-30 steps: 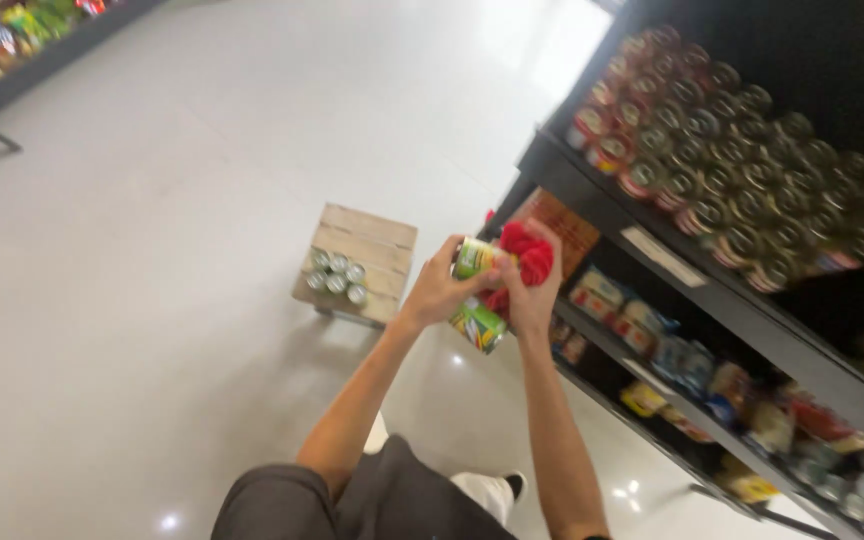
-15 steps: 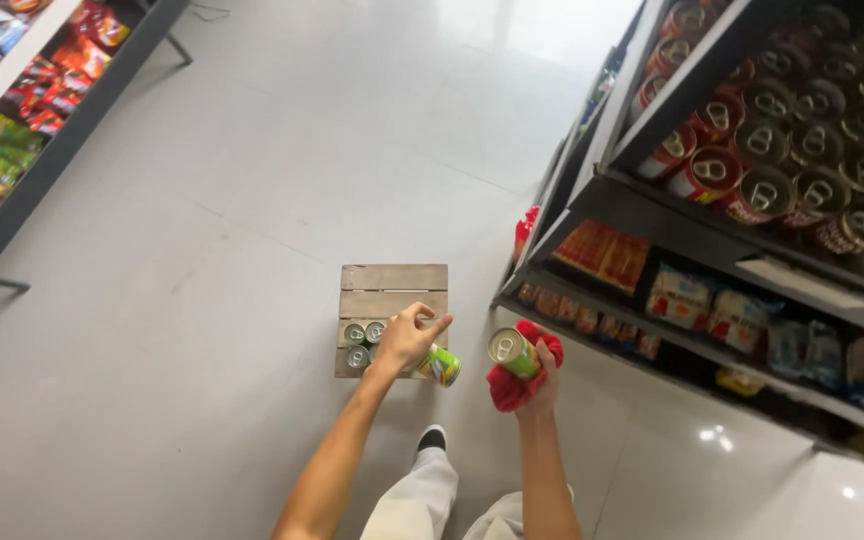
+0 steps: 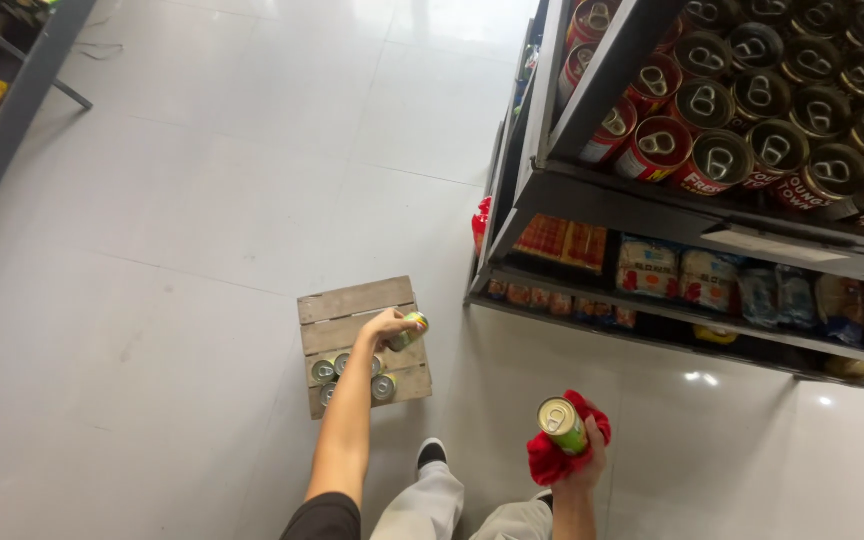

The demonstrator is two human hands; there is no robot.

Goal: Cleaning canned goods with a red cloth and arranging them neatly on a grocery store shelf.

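Observation:
My left hand (image 3: 384, 327) reaches down over a wooden crate (image 3: 352, 300) on the floor and grips a green can (image 3: 408, 331) lying on its side above the crate. Several cans (image 3: 352, 372) stand upright inside the crate. My right hand (image 3: 586, 465) is lower right, near my leg, and holds a red cloth (image 3: 557, 463) wrapped around a second green can (image 3: 560, 424) with its top facing up.
A dark shelf unit (image 3: 642, 210) stands at the right, with rows of red cans (image 3: 712, 140) on top and packets (image 3: 652, 270) below. Another rack (image 3: 2, 130) with packets runs along the left edge. Light tiled floor (image 3: 202, 200) lies between them.
My hands have parted. The left hand has gone down to the crate with one can, and the right hand has dropped towards my side with the cloth and the other can.

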